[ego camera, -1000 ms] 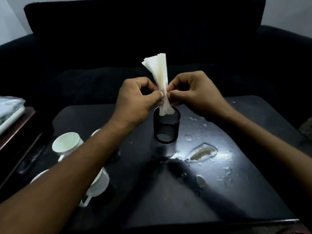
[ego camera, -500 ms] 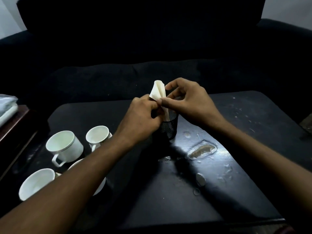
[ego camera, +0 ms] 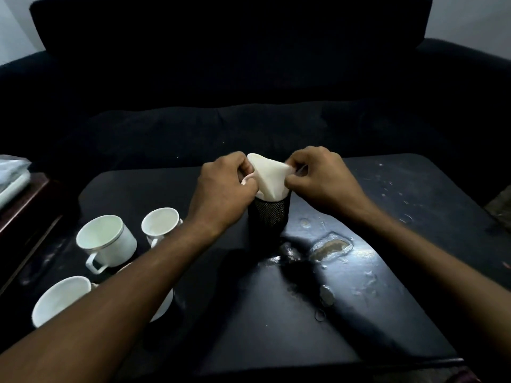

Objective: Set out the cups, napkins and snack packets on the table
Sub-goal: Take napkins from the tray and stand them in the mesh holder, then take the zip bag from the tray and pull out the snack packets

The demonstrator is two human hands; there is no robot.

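Note:
A white napkin (ego camera: pixel 269 179) stands in a black mesh holder (ego camera: pixel 268 217) at the middle of the black table (ego camera: pixel 387 313). My left hand (ego camera: pixel 221 194) pinches the napkin's left edge and my right hand (ego camera: pixel 320 181) pinches its right edge, so the top spreads into a fan. White cups stand at the table's left: one (ego camera: pixel 106 243) with a handle, a smaller one (ego camera: pixel 161 223) behind it, and one (ego camera: pixel 59 298) nearest me. My left forearm partly hides a further white cup (ego camera: pixel 164 306).
A dark sofa (ego camera: pixel 249 92) fills the space behind the table. At the far left a wooden side table (ego camera: pixel 25 205) carries a pale bundle (ego camera: pixel 11 172). The tabletop's right half has worn, peeling patches (ego camera: pixel 330 246).
The napkin was a tall narrow bundle above the holder; it now sits lower in it and its top is pulled wide. Both hands have moved down and apart.

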